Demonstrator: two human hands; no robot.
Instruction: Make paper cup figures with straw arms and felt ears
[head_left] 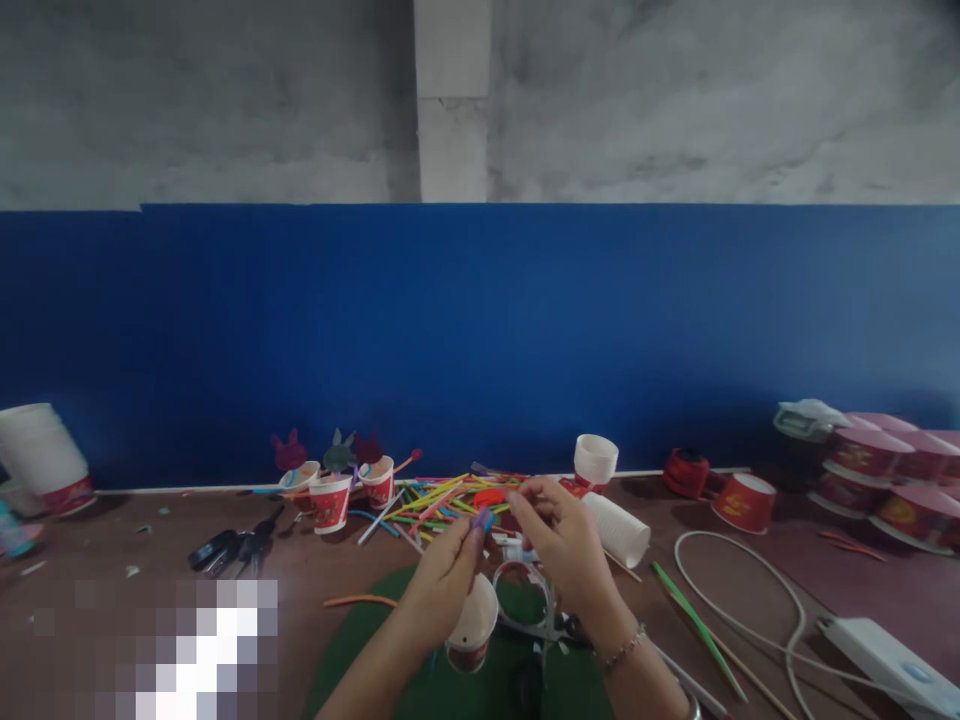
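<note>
Near the middle of the head view, my left hand [444, 583] is closed with a small blue and purple piece [484, 519] between thumb and fingertips. My right hand [559, 535] is raised just to the right, thumb and fingers curled together; whatever is between them is too small to name. Below my left hand stands a paper cup [472, 625] on a dark green mat [360, 650]. Right of that cup lies a roll of clear tape [523, 593]. Colourful sticks [427, 500] are heaped behind my hands, with a bright red piece [490, 497] among them.
Small cups with animal cutouts [330, 502] stand at the back left, near dark tools [236, 548]. Stacked white cups [619, 528] lie right of my hands. A white cable [780, 580] loops towards a power strip [889, 665]. Red tubs [862, 460] are stacked at far right.
</note>
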